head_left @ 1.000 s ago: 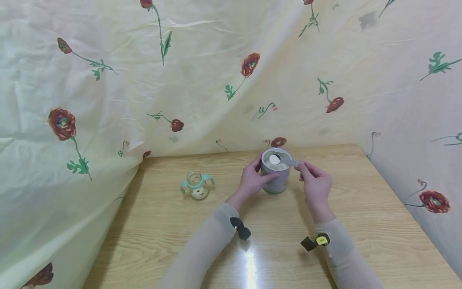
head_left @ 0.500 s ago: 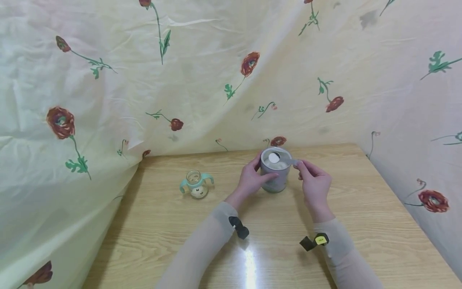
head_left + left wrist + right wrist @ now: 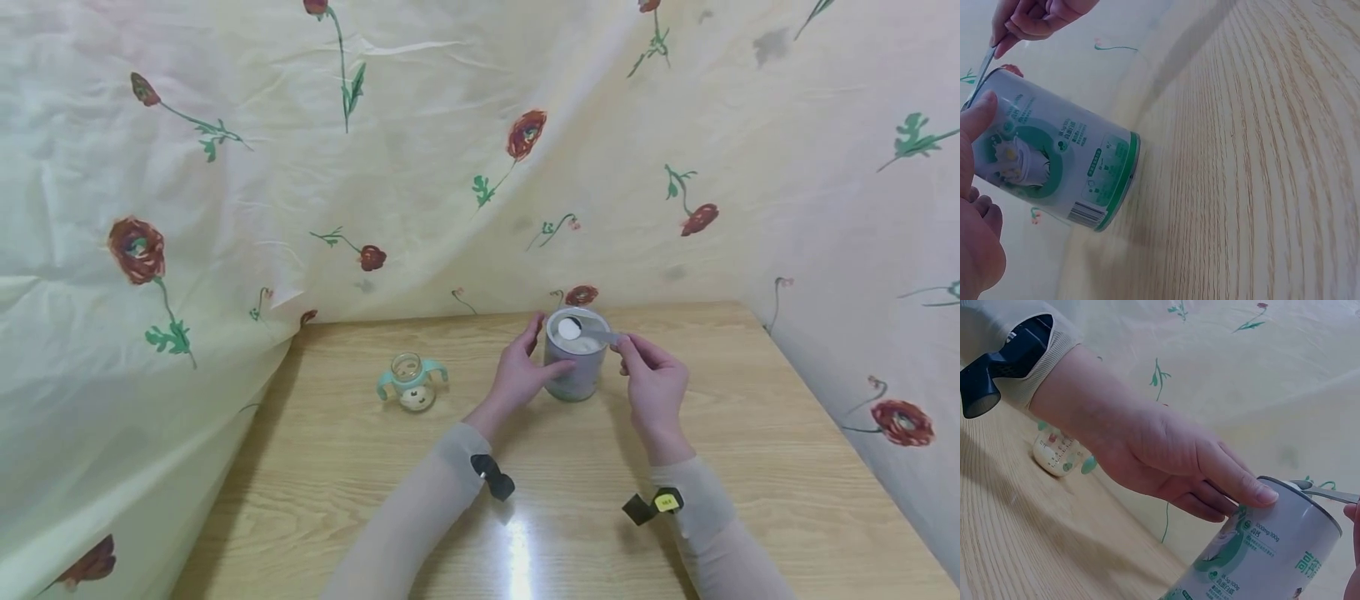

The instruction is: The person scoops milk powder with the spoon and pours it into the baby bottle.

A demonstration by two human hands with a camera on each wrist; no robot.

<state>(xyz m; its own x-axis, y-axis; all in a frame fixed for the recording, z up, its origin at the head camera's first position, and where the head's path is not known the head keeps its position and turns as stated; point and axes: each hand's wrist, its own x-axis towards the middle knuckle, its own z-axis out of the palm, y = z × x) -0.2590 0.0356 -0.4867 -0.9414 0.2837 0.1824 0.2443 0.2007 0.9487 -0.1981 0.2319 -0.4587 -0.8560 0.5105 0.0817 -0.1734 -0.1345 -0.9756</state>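
A grey-white milk powder tin (image 3: 573, 373), with green print in the wrist views, stands uncovered near the table's back edge. White powder shows inside. My left hand (image 3: 517, 372) holds its left side, thumb (image 3: 1266, 494) on the wall near the rim and the other fingers bent beside it, partly hidden. Between thumb and fingers my right hand (image 3: 656, 392) pinches the handle of a grey scoop (image 3: 600, 336). White powder fills the scoop's bowl, which is over the tin's mouth. In the left wrist view the scoop's handle (image 3: 985, 67) lies close to the rim; contact is unclear.
Left of the tin stands an uncapped clear baby bottle (image 3: 416, 397) with turquoise handles. A flowered cloth (image 3: 420, 192) hangs behind the wooden table (image 3: 337, 483) and along its sides. A bright light reflection lies on the tabletop between the forearms.
The left hand's fingers have spread slightly away from the tin's far left side. The scoop and right hand hold almost still. The whole head view has shifted a little.
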